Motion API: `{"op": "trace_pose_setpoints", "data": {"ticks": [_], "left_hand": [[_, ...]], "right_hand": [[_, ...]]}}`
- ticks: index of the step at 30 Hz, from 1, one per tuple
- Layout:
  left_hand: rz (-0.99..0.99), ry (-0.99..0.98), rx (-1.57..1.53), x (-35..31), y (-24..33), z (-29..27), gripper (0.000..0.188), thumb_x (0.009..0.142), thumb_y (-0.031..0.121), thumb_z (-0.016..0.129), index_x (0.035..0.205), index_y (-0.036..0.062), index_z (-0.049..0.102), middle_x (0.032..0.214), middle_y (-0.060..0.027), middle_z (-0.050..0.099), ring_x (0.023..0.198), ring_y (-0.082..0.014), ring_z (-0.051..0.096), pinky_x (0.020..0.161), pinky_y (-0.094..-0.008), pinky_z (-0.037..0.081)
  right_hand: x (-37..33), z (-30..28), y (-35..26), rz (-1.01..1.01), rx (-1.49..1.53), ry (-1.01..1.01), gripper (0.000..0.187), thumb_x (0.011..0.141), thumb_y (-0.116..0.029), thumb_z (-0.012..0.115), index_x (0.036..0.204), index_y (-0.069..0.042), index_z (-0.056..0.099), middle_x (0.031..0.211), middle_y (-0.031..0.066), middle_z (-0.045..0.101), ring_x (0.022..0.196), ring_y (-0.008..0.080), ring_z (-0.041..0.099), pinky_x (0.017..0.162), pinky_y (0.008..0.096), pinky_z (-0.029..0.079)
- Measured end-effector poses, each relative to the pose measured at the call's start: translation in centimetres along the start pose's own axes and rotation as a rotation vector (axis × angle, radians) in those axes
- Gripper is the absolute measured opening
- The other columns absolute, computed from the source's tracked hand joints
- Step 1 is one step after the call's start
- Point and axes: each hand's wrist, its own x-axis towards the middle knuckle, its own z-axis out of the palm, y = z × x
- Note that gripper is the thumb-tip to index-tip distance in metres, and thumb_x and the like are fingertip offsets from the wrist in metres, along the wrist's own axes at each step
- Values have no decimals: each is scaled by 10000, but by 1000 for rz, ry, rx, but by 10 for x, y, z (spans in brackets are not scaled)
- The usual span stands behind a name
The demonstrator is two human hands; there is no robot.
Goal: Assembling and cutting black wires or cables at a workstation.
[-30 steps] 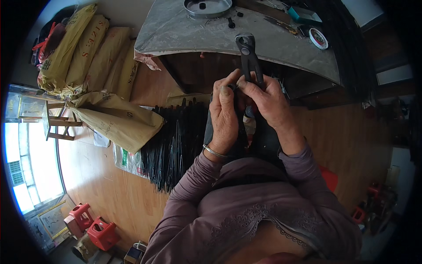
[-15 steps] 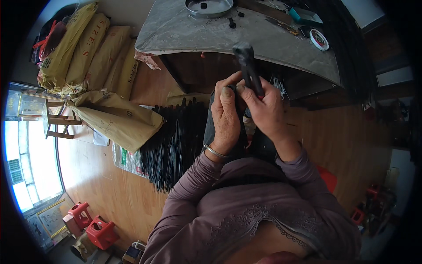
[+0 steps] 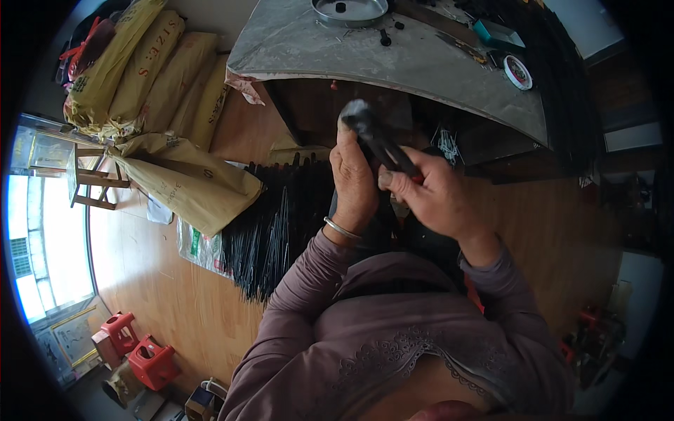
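Observation:
My right hand point(image 3: 441, 195) is closed round the dark handles of a pair of pliers point(image 3: 380, 144), with a bit of red showing by the fingers. Their worn metal head points up and to the left, right by the thumb tip of my left hand point(image 3: 354, 182). That thumb stands upright and the hand is curled. The pliers and the thumb hide what lies in its fingers, so I cannot make it out. Both hands are held in front of my lap, just short of the table edge.
Ahead stands a grey-topped table point(image 3: 309, 52) bearing a round metal dish point(image 3: 351, 17), a teal box point(image 3: 498, 35) and a round lid point(image 3: 518, 72). A bundle of thin black rods point(image 3: 270, 228) lies on the floor to the left, near yellow sacks point(image 3: 151, 67) and red stools point(image 3: 153, 361).
The pliers' head has swung left and down to my left thumb. My right hand has shifted slightly right and lower. The view has turned a little.

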Motion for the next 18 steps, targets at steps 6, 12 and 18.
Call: {"op": "trace_pose_setpoints", "data": {"ticks": [6, 12, 18], "left_hand": [[-231, -143, -21, 13, 8, -14, 680, 964, 593, 293, 712, 40, 599, 570, -9, 533, 460, -63, 439, 447, -193, 349], [-202, -113, 88, 10, 12, -3, 677, 949, 624, 294, 730, 61, 600, 561, 8, 530, 456, -68, 443, 420, -196, 296], [-210, -208, 195, 4, 16, 7, 713, 964, 601, 254, 729, 45, 634, 556, 7, 525, 472, -64, 451, 428, -187, 306]], "right_hand": [[-1, -43, -28, 433, 388, -293, 361, 948, -68, 485, 1284, 57, 446, 946, 112, 620, 715, 127, 622, 629, 273, 537], [-18, -60, -28, 720, 446, -474, 359, 940, -49, 470, 1275, 67, 422, 1030, 196, 606, 786, 240, 665, 646, 322, 576], [-19, -70, -49, 860, 590, -431, 389, 935, -136, 515, 1248, 82, 437, 954, 168, 622, 724, 196, 652, 593, 297, 564]]}}
